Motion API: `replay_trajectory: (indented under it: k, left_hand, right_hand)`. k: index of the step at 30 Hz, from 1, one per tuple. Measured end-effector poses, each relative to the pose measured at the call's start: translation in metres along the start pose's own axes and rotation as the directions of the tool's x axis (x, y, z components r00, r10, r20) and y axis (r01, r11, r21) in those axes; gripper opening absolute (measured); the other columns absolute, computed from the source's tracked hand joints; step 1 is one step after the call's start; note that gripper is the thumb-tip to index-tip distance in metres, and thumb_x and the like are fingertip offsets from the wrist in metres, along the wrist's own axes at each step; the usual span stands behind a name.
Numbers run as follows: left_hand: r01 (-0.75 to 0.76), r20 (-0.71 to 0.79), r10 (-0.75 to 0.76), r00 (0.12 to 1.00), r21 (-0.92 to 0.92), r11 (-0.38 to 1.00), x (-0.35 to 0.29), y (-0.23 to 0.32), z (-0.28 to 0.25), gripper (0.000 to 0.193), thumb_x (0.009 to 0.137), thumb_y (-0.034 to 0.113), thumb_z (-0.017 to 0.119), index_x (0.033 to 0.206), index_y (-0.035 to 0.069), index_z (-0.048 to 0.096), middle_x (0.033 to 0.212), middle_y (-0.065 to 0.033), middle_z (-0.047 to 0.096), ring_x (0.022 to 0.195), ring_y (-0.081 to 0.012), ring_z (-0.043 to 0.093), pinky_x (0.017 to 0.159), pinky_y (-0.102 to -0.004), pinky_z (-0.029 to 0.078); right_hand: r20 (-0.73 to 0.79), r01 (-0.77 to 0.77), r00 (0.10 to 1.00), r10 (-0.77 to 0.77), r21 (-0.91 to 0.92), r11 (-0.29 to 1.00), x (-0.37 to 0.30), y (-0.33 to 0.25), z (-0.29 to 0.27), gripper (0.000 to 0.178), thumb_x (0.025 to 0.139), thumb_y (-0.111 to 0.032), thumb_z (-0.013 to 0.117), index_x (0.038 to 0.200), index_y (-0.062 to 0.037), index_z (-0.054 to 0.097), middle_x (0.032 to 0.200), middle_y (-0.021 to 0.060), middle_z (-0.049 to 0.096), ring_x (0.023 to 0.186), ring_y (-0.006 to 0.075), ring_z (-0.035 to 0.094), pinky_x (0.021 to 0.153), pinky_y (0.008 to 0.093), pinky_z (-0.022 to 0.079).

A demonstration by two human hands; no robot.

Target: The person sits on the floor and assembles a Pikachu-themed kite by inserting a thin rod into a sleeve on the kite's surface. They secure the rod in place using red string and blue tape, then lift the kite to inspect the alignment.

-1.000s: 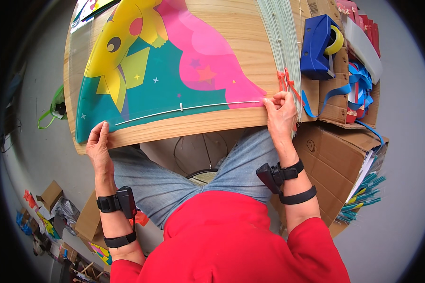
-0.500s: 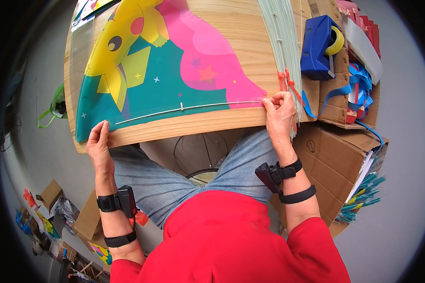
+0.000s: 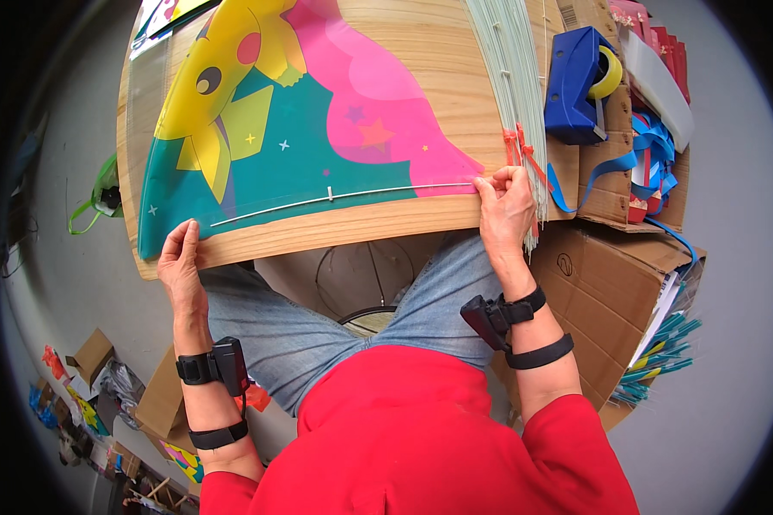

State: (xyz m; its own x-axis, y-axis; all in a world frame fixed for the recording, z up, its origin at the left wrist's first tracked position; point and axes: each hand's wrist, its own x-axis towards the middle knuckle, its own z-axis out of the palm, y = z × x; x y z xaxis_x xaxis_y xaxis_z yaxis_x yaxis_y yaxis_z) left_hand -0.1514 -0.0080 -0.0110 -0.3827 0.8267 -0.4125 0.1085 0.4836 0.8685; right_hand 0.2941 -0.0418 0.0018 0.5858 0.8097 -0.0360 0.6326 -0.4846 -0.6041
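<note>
You are pinching the right end of the thin white rod [image 3: 343,195] with your right hand [image 3: 505,209] while your left hand [image 3: 180,260], fingers pressed together, is flattening the colourful sheet [image 3: 301,129] on the wooden table [image 3: 335,230]; the rod is already lying across the sheet, its left end seemingly not yet fixed

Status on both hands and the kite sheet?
Left hand pins colourful sheet corner. Right hand pinches thin white rod end. Pale rod bundle beside right hand.

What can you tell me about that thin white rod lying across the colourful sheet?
The thin white rod looks like a slim plastic stick with a small white clip near its middle. It lies across the lower edge of the colourful printed sheet on the wooden table. The right hand pinches its right end; the left hand rests at the sheet's left corner, just short of the rod.
</note>
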Motion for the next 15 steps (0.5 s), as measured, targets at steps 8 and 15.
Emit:
replay_trajectory:
  k: [8,15]
  left_hand:
    - [-0.013,0.002,0.013,1.0,0.007,1.0,-0.0006,0.001,0.0017,0.02,0.093,0.023,0.075,0.108,0.01,0.075,0.099,0.0058,0.069,0.089,-0.0027,0.057,0.075,-0.0187,0.04]
    - [-0.004,0.008,0.004,1.0,-0.001,1.0,-0.0005,0.0031,0.0013,0.021,0.093,0.024,0.076,0.108,0.01,0.075,0.097,0.0068,0.068,0.087,-0.002,0.055,0.073,-0.0186,0.039]
  right_hand:
    - [-0.002,-0.012,1.0,0.012,-0.005,1.0,-0.0009,-0.0029,-0.0009,0.029,0.082,-0.005,0.081,0.093,-0.0016,0.054,0.081,0.0064,0.062,0.068,0.0128,0.062,0.066,0.0282,0.053]
    - [0.001,0.024,1.0,-0.024,0.011,1.0,-0.0028,-0.0031,-0.0001,0.028,0.083,-0.005,0.08,0.094,-0.001,0.054,0.082,0.007,0.063,0.069,0.0132,0.064,0.066,0.028,0.053]
